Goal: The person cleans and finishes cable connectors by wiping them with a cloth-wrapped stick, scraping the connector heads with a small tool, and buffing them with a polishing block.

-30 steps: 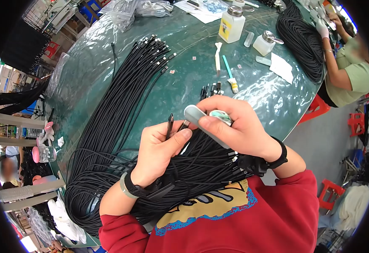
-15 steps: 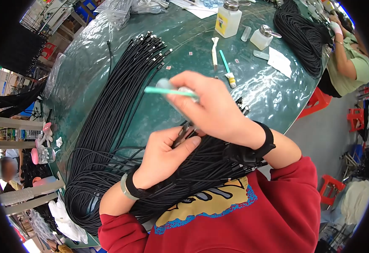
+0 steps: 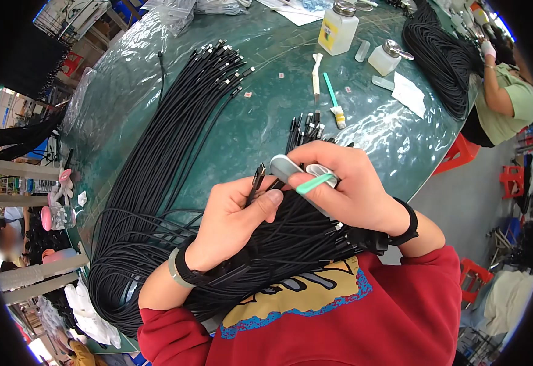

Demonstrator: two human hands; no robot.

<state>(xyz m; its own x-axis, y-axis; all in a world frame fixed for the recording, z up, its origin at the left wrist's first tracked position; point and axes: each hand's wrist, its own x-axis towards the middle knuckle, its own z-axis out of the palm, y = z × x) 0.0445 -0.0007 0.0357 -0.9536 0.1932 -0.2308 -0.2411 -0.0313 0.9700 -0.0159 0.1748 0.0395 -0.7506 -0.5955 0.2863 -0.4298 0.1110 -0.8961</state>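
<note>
Left hand pinches cable plug; right hand clamps green swab. Cable light, limp, probably; grip at stiff plug.

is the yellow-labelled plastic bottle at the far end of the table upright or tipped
Upright: the yellow-labelled plastic bottle stands on its base on the green table, metal cap on top.

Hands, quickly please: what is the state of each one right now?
Left hand: closed, pinching a black cable connector.
Right hand: closed, holding a grey flat tool and a green swab.
</note>
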